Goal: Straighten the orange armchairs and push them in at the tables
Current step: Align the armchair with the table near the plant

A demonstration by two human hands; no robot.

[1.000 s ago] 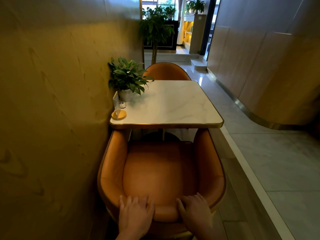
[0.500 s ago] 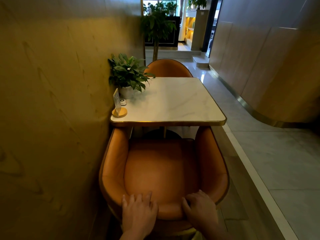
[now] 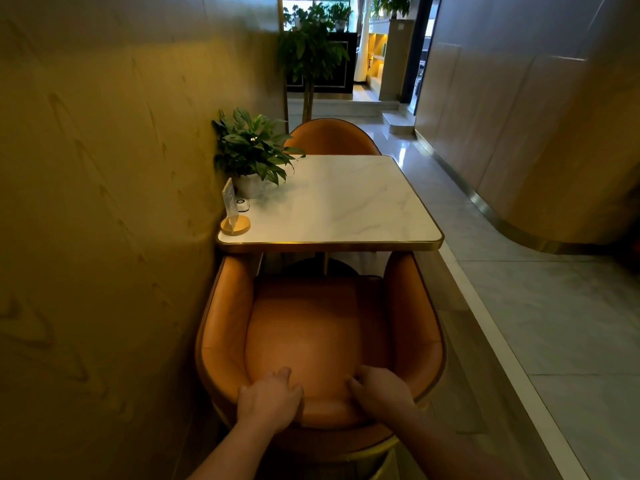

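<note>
1. Golden wood-grain wall runs along the left of a narrow restaurant corridor. Pale tiled floor stretches off to the right, and a tall leafy tree stands at the far end.
2. A square marble table with a gold edge sits against the wall. On its left side are a potted plant, a sign holder on a round wooden base, and a small round button device between them.
3. The near armchair sits directly below the camera, just beside the wall and facing the table squarely. Its arm fronts reach the near table edge, but most of the seat lies outside it.
4. The far armchair shows only its curved back above the table's far edge, and it looks pushed in.
5. The left hand grips the top of the near armchair's backrest, left of centre, with its fingers curled over the padded rim. The right hand grips the same rim, right of centre.
6. The step in hand appears to be pushing this chair in, since it already looks straight.
7. The next move calls for an even forward push from both hands, so the chair does not twist toward the wall. Whether the arms will clear the tabletop cannot be told.
</note>
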